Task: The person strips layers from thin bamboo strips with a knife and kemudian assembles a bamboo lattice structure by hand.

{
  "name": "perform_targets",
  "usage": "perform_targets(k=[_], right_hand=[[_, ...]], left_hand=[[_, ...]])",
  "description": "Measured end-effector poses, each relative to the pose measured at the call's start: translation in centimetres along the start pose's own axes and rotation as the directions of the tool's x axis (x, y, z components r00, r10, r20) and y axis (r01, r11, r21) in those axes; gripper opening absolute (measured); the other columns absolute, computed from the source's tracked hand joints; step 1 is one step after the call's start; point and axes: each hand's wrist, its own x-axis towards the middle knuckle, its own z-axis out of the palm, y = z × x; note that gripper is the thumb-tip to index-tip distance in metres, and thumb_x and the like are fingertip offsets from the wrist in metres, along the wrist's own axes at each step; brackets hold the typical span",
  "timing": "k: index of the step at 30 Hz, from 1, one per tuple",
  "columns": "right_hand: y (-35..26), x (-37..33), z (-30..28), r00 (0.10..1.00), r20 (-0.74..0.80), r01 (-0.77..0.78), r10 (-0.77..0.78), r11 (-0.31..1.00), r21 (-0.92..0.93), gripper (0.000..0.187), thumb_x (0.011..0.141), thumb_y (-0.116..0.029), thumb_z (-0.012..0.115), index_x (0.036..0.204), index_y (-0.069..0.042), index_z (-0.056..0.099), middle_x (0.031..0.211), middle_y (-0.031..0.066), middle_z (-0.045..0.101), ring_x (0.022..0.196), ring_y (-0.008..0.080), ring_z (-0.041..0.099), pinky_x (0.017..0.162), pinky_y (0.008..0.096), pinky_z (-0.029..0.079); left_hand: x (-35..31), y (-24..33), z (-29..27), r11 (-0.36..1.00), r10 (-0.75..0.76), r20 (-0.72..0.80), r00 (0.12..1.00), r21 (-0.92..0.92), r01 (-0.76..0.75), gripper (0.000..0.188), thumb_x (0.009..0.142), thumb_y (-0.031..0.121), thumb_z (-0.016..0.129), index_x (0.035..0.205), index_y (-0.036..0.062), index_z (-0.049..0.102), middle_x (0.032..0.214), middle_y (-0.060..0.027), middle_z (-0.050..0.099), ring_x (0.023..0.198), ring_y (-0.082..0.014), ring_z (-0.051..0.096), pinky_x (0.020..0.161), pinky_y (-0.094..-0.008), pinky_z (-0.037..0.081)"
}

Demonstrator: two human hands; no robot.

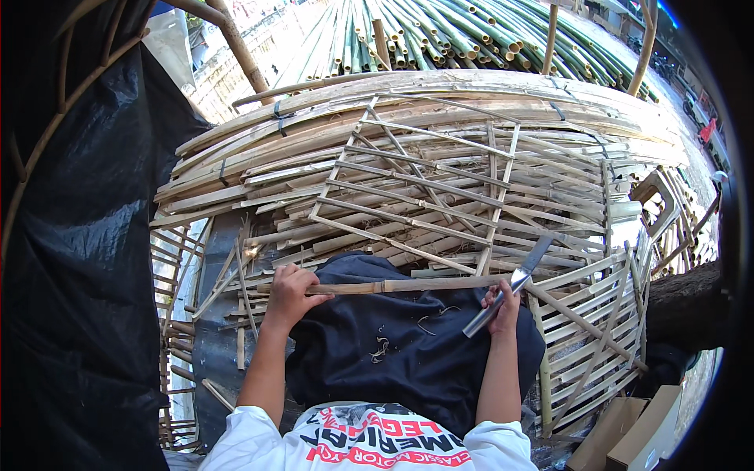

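Note:
A split bamboo strip (pixel 416 285) lies crosswise over my lap, which is covered by a dark cloth (pixel 377 326). My left hand (pixel 290 297) is closed around its left end. At the other end, my right hand (pixel 501 308) grips a metal knife (pixel 536 257) by its tubular handle. The flat blade slants up and away to the right, crossing the strip's right end. Whether the blade's edge touches the strip I cannot tell. A few thin curled shavings (pixel 380 350) rest on the cloth.
A slatted bamboo frame (pixel 428 204) leans on a broad pile of split bamboo (pixel 330 153) ahead. More slatted panels (pixel 585 345) stand to the right and left. Green bamboo poles (pixel 455 39) lie beyond. Black sheeting (pixel 86 259) hangs left; a cardboard box (pixel 652 432) sits at lower right.

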Motion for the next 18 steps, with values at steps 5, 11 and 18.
perform_targets(k=[5,11,18], right_hand=[[0.4,0.0,0.2,0.995,0.034,0.093,-0.092,0.994,-0.059,0.029,0.084,-0.017,0.067,0.097,-0.007,0.042,0.076,0.008,0.054,0.053,0.0123,0.051,0.046,0.0282,0.045],[0.5,-0.4,0.4,0.975,0.051,0.22,-0.216,0.969,-0.111,0.026,0.087,-0.015,0.063,0.1,-0.007,0.043,0.078,0.0114,0.058,0.049,0.0135,0.052,0.045,0.0278,0.047],[0.8,-0.3,0.0,0.986,-0.007,0.168,-0.169,0.983,-0.079,0.026,0.09,-0.026,0.059,0.103,-0.009,0.044,0.073,0.0079,0.056,0.049,0.0136,0.052,0.044,0.029,0.046]], left_hand=[[0.3,1.4,1.0,0.999,-0.043,-0.012,0.999,0.023,0.043,0.037,0.061,0.038,0.082,0.074,0.0095,0.063,0.072,-0.002,0.061,0.082,-0.0225,0.056,0.08,-0.0377,0.04],[2.3,6.3,3.8,0.947,-0.275,-0.003,0.961,-0.171,0.27,0.038,0.068,0.039,0.08,0.075,0.0073,0.061,0.071,-0.0058,0.061,0.074,-0.0267,0.059,0.07,-0.0405,0.045],[4.0,9.1,6.2,0.572,-0.361,0.227,0.905,-0.713,0.407,0.039,0.09,0.038,0.065,0.083,0.0008,0.057,0.065,-0.0032,0.053,0.062,-0.0122,0.048,0.059,-0.0294,0.042]])
